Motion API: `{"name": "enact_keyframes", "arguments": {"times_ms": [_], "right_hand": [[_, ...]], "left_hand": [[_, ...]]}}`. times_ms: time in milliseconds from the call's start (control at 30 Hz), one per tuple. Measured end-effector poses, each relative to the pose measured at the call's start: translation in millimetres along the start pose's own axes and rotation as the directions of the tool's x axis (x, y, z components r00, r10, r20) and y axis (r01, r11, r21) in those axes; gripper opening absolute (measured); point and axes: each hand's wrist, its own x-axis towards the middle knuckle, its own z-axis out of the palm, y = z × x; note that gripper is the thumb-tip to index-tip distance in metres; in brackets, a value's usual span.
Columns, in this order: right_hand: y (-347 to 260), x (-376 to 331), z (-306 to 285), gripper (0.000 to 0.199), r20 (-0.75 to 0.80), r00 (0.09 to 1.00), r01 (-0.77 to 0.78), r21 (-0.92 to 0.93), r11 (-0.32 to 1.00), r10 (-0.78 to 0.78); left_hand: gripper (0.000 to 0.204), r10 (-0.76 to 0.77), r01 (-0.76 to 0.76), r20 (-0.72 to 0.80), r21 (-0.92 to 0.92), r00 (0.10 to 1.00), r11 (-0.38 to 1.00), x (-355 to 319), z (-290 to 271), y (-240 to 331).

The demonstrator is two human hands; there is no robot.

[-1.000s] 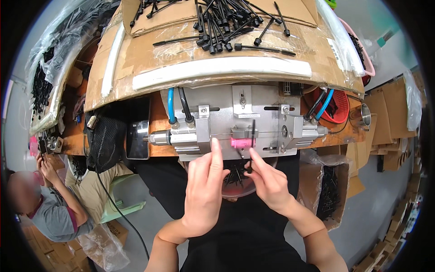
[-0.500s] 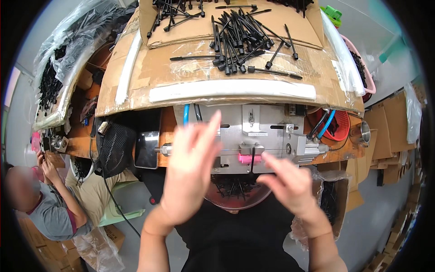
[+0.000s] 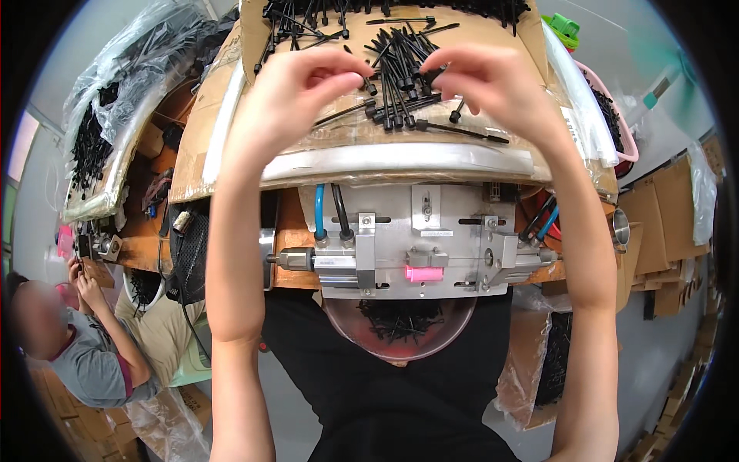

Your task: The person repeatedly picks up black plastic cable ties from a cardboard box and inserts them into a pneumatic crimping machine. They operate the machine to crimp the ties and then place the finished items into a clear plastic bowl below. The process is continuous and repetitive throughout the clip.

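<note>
**Both hands up at the pile of black pins**

Evidently the loose black pins [image 3: 400,73] lie heaped on the cardboard tray [image 3: 231,138] above the metal fixture [image 3: 419,246] so they sit within easy reach. The left hand [image 3: 296,96] pinches narrow at the heap's left edge; whether a pin sits between its fingers [image 3: 356,78] I cannot tell. The right hand [image 3: 493,85] curls its fingers onto the heap's right side, touching pins. Most pins run lengthwise away from the person, a few crosswise. Below the fixture, a clear bowl [image 3: 396,327] holds more black parts.
</note>
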Motion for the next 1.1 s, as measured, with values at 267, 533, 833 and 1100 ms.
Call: {"name": "enact_keyframes", "arguments": {"times_ms": [267,533,833,1100], "right_hand": [[23.4,-80.6,-51.1,0.031,-0.448,0.891,0.189,0.522,0.832,0.079],[-22.3,-159.2,-11.7,0.036,-0.573,0.806,0.289,0.601,0.745,0.150],[-54.5,-183.1,4.5,0.033,-0.652,0.747,0.199,0.410,0.890,0.133],[-73.7,-219.8,98.9,0.053,-0.366,0.912,-0.167,0.078,0.983,0.184]], "left_hand": [[0.025,-0.127,0.092,-0.312,-0.124,0.942,0.988,-96.7,36.3,46.5],[0.073,-0.050,0.047,0.003,0.277,0.999,0.960,-199.0,156.0,84.7],[0.072,-0.100,0.044,0.093,0.473,0.991,0.880,-193.7,176.2,87.7],[0.072,-0.123,0.089,0.058,0.399,0.991,0.912,-196.5,167.2,83.4]]}}
